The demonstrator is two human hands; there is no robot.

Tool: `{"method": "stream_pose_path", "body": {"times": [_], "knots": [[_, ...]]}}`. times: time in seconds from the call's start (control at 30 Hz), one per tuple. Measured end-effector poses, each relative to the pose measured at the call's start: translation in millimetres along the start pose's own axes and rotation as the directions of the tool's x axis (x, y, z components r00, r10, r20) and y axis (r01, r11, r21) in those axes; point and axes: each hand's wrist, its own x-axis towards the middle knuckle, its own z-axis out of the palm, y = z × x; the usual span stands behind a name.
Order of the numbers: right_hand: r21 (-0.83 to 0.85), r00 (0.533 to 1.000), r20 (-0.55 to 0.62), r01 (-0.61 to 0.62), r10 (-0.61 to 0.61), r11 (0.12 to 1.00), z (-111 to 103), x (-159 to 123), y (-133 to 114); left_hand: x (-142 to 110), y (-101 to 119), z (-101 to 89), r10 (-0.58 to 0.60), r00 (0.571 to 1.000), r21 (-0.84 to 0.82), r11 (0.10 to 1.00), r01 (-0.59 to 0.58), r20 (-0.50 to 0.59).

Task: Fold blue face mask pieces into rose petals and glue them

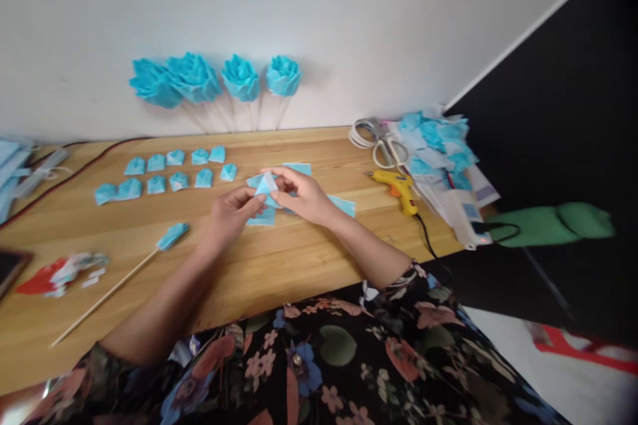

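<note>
Over the middle of the wooden table (279,265), my left hand (230,212) and my right hand (302,194) both pinch one small light-blue folded paper piece (266,187). Flat blue paper squares (343,204) lie under and beside my hands. To the left, two rows of several folded blue petals (169,172) sit on the table. A wooden stick with a blue bud on its tip (172,236) lies in front of them.
Several finished blue paper roses (194,76) lean on the white wall. A yellow glue gun (399,187) with a black cord, scissors (386,146) and a heap of blue paper scraps (438,139) lie at the right. Red and white scraps (60,273) lie at the left.
</note>
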Motion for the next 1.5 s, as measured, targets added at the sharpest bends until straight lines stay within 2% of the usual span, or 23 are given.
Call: {"method": "stream_pose_path", "body": {"times": [0.13,0.27,0.37,0.43,0.5,0.57,0.63,0.7,0.8,0.83,0.9,1.0,1.1,1.17,1.2,1.27,1.33,1.4,1.5], "knots": [[-0.113,0.989,-0.142,0.019,-0.035,0.993,-20.8,1.9,-11.5,2.0,1.6,-1.6,0.01,0.997,0.012,1.0,-0.01,-0.081],[-0.377,0.956,-0.29,-0.066,-0.05,0.924,-69.9,-27.2,-25.6,-0.1,8.7,1.2,-0.014,0.993,-0.021,1.0,0.012,-0.118],[-0.574,0.89,-0.454,-0.251,-0.048,0.78,-114.7,-73.3,-21.7,-3.0,13.0,3.0,-0.018,0.991,-0.031,0.999,0.014,-0.13],[-0.644,0.809,-0.588,-0.461,-0.01,0.61,-140.2,-107.2,-13.1,-3.9,13.3,2.8,-0.01,0.992,-0.036,0.999,0.006,-0.129],[-0.651,0.735,-0.675,-0.636,0.067,0.415,-156.8,-136.1,-3.7,-3.7,11.4,1.6,-0.002,0.992,-0.039,0.999,-0.003,-0.126],[-0.616,0.676,-0.707,-0.733,0.209,0.287,-163.0,-154.8,4.0,-2.9,8.9,0.0,0.007,0.992,-0.042,0.999,-0.013,-0.123],[-0.586,0.63,-0.701,-0.776,0.334,0.235,-161.0,-161.3,9.1,-2.2,7.7,-1.2,0.015,0.993,-0.039,0.999,-0.019,-0.118],[-0.562,0.592,-0.709,-0.802,0.382,0.201,-155.6,-158.2,12.0,-1.9,8.8,-1.8,0.018,0.993,-0.037,0.999,-0.022,-0.116],[-0.516,0.541,-0.75,-0.838,0.381,0.174,-148.9,-147.6,13.7,-2.0,12.4,-1.8,0.015,0.992,-0.057,0.998,-0.022,-0.128],[-0.5,0.531,-0.759,-0.846,0.377,0.185,-147.4,-144.7,13.6,-2.0,13.2,-1.9,0.014,0.991,-0.069,0.997,-0.023,-0.135],[-0.487,0.547,-0.762,-0.837,0.346,0.25,-144.7,-140.7,12.0,-1.7,13.7,-2.0,0.012,0.99,-0.086,0.996,-0.025,-0.141],[-0.473,0.603,-0.772,-0.756,0.2,0.452,-139.1,-134.3,4.9,-1.6,13.1,-2.1,0.018,0.993,-0.087,0.996,-0.028,-0.119],[-0.412,0.621,-0.784,-0.518,-0.001,0.75,-130.4,-120.3,-6.7,-1.9,13.6,-1.4,0.017,0.996,-0.109,0.994,-0.026,-0.088],[-0.319,0.662,-0.749,-0.32,-0.03,0.892,-123.6,-107.5,-15.2,-1.8,14.6,-1.1,0.012,0.998,-0.135,0.991,-0.02,-0.066],[-0.248,0.705,-0.709,-0.255,0.004,0.934,-120.1,-101.0,-19.0,-1.6,15.1,-1.1,0.008,0.998,-0.146,0.989,-0.016,-0.056],[-0.075,0.806,-0.576,-0.22,0.138,0.973,-113.9,-88.6,-25.7,-0.8,15.8,-2.0,0.002,0.999,-0.171,0.985,-0.009,-0.042],[0.082,0.867,-0.418,-0.26,0.27,0.962,-109.1,-76.9,-31.3,0.3,16.0,-3.5,-0.005,0.999,-0.199,0.98,-0.002,-0.035],[0.169,0.888,-0.331,-0.277,0.319,0.946,-105.8,-64.5,-37.4,1.3,16.0,-5.2,-0.009,1.0,-0.232,0.973,0.003,-0.028],[0.172,0.902,-0.355,-0.196,0.246,0.965,-102.1,-44.2,-47.7,2.3,16.3,-7.0,-0.012,1.0,-0.274,0.962,0.006,-0.02]]}}
